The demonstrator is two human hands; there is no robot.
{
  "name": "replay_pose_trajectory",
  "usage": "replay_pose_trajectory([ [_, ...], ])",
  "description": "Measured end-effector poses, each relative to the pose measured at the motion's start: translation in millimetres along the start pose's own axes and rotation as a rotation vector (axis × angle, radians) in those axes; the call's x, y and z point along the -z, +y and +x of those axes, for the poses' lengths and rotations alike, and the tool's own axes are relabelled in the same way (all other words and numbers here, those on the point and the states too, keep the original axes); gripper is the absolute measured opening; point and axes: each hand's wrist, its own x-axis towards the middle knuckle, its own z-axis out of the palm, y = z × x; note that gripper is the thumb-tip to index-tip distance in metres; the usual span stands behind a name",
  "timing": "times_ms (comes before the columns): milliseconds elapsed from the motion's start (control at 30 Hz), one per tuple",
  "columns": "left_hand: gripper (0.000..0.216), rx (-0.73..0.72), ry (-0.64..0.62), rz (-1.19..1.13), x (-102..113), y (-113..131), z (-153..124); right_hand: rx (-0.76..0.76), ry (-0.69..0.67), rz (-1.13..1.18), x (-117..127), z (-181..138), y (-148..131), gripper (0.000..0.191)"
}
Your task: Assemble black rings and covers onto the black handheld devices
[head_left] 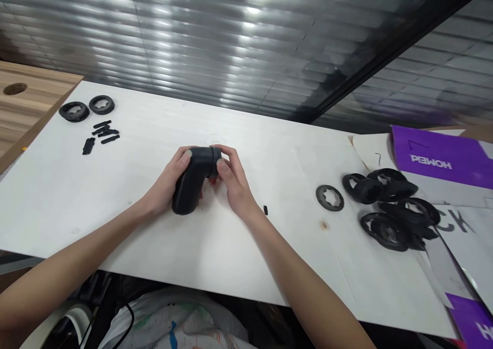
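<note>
My left hand (167, 179) wraps the upper part of a black moulded plastic L-shaped grip (190, 182), while my right hand (234, 182) holds its round collar end. The grip's lower part points toward me and rests near the white board (115, 205). My fingers hide part of the collar. A single black slotted ring (329, 198) lies to the right of my right hand, and a small black piece (265, 210) sits closer to it.
Several black rings (389, 208) lie heaped at right beside purple printed cardboard (439, 159). At far left are two black rings (74, 111) and several small black bars (102, 133). A wooden tabletop (23, 108) meets the board's far-left edge, and a ribbed translucent panel stands behind.
</note>
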Motion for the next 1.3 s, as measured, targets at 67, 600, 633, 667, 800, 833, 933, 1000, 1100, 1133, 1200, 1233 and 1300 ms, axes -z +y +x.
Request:
replay_pose_trajectory([
  [67, 0.06, -0.02, 0.003, 0.048, 0, 1, 0, 0.023, 0.031, -0.004, -1, 0, 0, 0.064],
  [600, 0.049, 0.026, 0.011, -0.117, 5, 5, 9, 0.304, 0.144, -0.191, 11, 0, 5, 0.066],
  [633, 0.045, 0.021, 0.022, -0.142, 5, 5, 10, 0.373, 0.124, -0.257, 13, 0, 6, 0.065],
  [667, 0.042, 0.019, 0.036, -0.162, 5, 6, 11, 0.437, 0.089, -0.327, 14, -1, 8, 0.063],
  [800, 0.038, 0.026, 0.121, -0.22, 3, 7, 11, 0.584, -0.072, -0.541, 17, -5, 11, 0.066],
  [833, 0.039, 0.024, 0.141, -0.223, 2, 7, 11, 0.582, -0.099, -0.574, 17, -6, 10, 0.069],
  [933, 0.041, 0.014, 0.161, -0.199, -1, 8, 11, 0.527, -0.178, -0.659, 19, -8, 9, 0.079],
  [1000, 0.044, 0.014, 0.161, -0.179, -3, 9, 11, 0.514, -0.245, -0.698, 21, -8, 9, 0.086],
  [1100, 0.054, 0.025, 0.149, -0.161, -3, 9, 12, 0.56, -0.343, -0.703, 23, -7, 9, 0.093],
  [1133, 0.056, 0.031, 0.139, -0.154, -3, 9, 12, 0.581, -0.366, -0.698, 24, -6, 9, 0.095],
  [1200, 0.06, 0.05, 0.118, -0.136, -3, 9, 12, 0.595, -0.399, -0.686, 22, -7, 9, 0.099],
  [1233, 0.061, 0.058, 0.112, -0.128, -3, 9, 11, 0.584, -0.412, -0.674, 21, -7, 8, 0.102],
  [1300, 0.061, 0.063, 0.109, -0.119, -3, 9, 11, 0.543, -0.418, -0.637, 18, -9, 7, 0.106],
])
